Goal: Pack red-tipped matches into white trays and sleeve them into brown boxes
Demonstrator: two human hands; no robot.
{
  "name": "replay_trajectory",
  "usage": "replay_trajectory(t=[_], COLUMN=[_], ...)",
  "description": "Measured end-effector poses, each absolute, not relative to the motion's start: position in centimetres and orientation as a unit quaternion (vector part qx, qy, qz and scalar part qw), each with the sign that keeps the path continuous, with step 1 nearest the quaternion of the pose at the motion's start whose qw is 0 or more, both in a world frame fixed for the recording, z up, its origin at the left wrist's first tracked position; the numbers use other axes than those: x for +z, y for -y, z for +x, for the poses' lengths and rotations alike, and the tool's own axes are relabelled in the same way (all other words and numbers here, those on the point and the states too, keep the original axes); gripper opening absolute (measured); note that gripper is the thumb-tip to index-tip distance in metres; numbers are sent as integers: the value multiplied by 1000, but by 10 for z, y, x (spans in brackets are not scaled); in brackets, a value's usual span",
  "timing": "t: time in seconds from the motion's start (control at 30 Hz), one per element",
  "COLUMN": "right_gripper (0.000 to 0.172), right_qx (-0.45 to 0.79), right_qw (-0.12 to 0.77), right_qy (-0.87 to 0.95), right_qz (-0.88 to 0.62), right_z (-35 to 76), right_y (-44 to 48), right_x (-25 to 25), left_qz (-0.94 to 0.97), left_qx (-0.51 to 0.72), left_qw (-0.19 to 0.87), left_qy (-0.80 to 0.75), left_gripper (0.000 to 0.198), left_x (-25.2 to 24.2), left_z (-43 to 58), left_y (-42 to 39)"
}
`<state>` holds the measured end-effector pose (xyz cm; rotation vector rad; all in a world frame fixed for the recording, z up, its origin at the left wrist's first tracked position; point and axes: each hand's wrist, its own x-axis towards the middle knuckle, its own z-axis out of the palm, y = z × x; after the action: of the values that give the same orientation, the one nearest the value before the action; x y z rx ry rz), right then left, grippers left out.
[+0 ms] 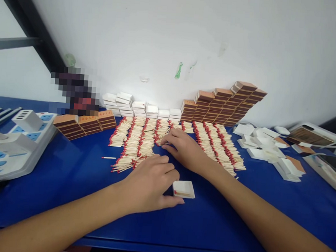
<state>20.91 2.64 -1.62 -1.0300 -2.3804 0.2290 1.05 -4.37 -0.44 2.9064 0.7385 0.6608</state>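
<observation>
A small white matchbox tray [187, 184] lies on the blue table with a few red-tipped matches in it. My left hand [155, 184] holds the tray from its left, thumb along the near edge and curled index finger at the far left corner. Beyond it, my right hand [180, 146] reaches into the rows of red-tipped matches [147, 136]. Its thumb and fingers are closed together at some matches; how many it grips is hidden. A single match [108, 158] lies apart, left of the rows.
White trays [123, 101] stand stacked along the wall. Brown matchboxes form a stepped stack [221, 106] at the back right and a smaller one [84, 124] at left. Loose white trays [264, 144] are heaped at right. A power strip [25, 150] lies at left.
</observation>
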Motion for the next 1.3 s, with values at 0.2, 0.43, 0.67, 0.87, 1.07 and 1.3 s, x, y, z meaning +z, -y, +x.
replay_trajectory(t=[0.2,0.43,0.67,0.87,1.07,1.3], right_gripper=[12,15,18,16,15,11], right_qx=[105,83,105,118,126,125], right_qw=[244,227,222,235,223,222], right_qy=[883,879,886,886,888,886], right_qz=[-388,-411,-394,-383,-380,-388], right_z=[211,217,219,221,220,218], right_y=[-28,-26,-26,-23,-21,-24], right_x=[-14,-10,-10,-9,-7,-5], left_qz=[941,925,919,921,921,926], left_qx=[215,203,170,162,155,125], left_qw=[19,33,47,59,64,72], left_qy=[-260,-321,-352,-350,-352,-349], left_gripper=[41,37,41,35,28,33], left_x=[-5,-3,3,8,11,19], left_z=[8,3,0,0,1,-1], left_y=[36,23,18,21,20,17])
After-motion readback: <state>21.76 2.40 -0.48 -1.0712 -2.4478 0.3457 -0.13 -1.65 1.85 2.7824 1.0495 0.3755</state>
